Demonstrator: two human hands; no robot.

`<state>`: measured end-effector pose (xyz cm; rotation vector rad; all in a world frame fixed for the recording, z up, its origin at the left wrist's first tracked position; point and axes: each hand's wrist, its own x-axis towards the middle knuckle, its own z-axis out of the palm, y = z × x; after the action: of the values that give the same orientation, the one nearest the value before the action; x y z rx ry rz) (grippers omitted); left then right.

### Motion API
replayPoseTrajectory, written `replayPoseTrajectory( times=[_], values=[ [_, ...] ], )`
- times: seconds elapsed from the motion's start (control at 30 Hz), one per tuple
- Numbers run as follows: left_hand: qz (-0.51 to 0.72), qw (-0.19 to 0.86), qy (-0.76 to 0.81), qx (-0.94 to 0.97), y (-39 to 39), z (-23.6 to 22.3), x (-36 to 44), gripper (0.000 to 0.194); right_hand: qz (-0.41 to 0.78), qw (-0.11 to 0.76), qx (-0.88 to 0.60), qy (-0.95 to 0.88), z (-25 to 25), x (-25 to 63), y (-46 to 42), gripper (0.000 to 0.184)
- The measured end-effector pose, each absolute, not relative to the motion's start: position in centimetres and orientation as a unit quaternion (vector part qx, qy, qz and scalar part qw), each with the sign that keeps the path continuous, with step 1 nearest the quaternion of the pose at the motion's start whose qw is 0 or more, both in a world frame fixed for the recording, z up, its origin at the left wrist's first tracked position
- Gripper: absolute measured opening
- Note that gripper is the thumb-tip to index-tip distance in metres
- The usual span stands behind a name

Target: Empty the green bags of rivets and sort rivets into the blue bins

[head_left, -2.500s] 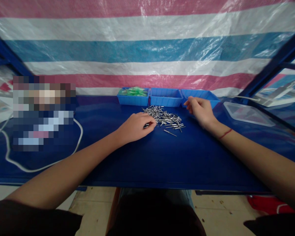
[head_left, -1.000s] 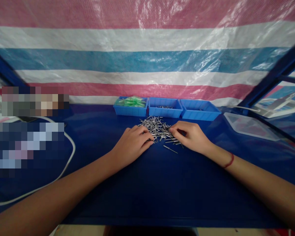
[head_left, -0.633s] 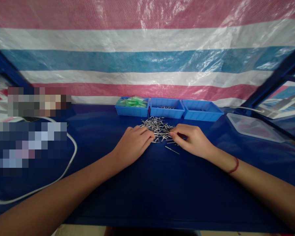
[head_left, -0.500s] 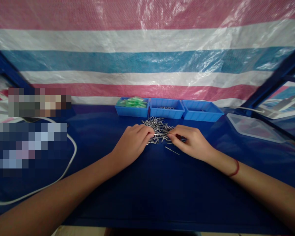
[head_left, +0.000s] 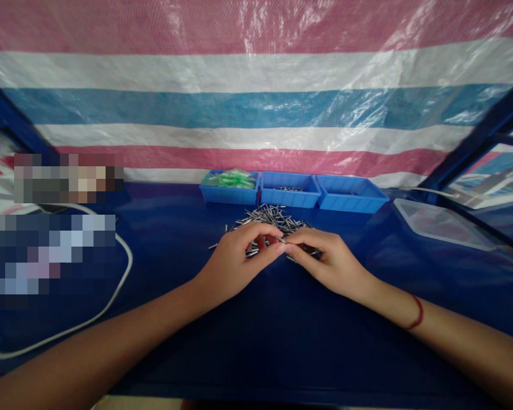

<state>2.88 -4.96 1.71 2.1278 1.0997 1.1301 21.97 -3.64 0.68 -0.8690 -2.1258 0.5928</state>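
A heap of silver blind rivets (head_left: 268, 214) lies on the blue table, partly hidden behind my hands. In front of it, the fingertips of my left hand (head_left: 239, 256) and my right hand (head_left: 325, 250) meet. Pinched between them is a small metal piece that looks like a rivet (head_left: 281, 240). Both thumbs and forefingers are closed on it, and they cover most of its length. Under the arched fingers of each hand, more rivets show.
Behind the heap stand three blue bins: the left bin (head_left: 228, 195) with green packets, the middle bin (head_left: 288, 198) with some rivets, the right bin (head_left: 353, 202). A clear plastic lid (head_left: 444, 225) lies right, a white cable (head_left: 126, 279) left. Striped sheeting (head_left: 256, 108) hangs behind.
My hands have come together from either side of the heap, and a rivet is now held between their fingertips. Some rivets now show farther left, beside my left hand.
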Motion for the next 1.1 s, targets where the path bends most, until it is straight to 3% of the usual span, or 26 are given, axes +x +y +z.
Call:
replayPoseTrajectory(
  times=[0.3, 0.77, 1.1],
  values=[
    [0.388, 0.259, 0.401, 0.788, -4.77, 1.18, 2.79, 0.010, 0.312, 0.466, -0.388, -0.732, 0.85, 21.76, -4.11, 0.013],
    [0.342, 0.291, 0.380, 0.809, -5.14, 1.42, 3.06, 0.021, 0.327, 0.461, -0.367, -0.739, 0.95, 21.54, -4.42, 0.010],
    [0.392, 0.242, 0.407, 0.788, -5.05, 1.31, 3.12, 0.010, 0.336, 0.466, -0.379, -0.725, 0.81, 21.51, -4.19, 0.010]
  ],
)
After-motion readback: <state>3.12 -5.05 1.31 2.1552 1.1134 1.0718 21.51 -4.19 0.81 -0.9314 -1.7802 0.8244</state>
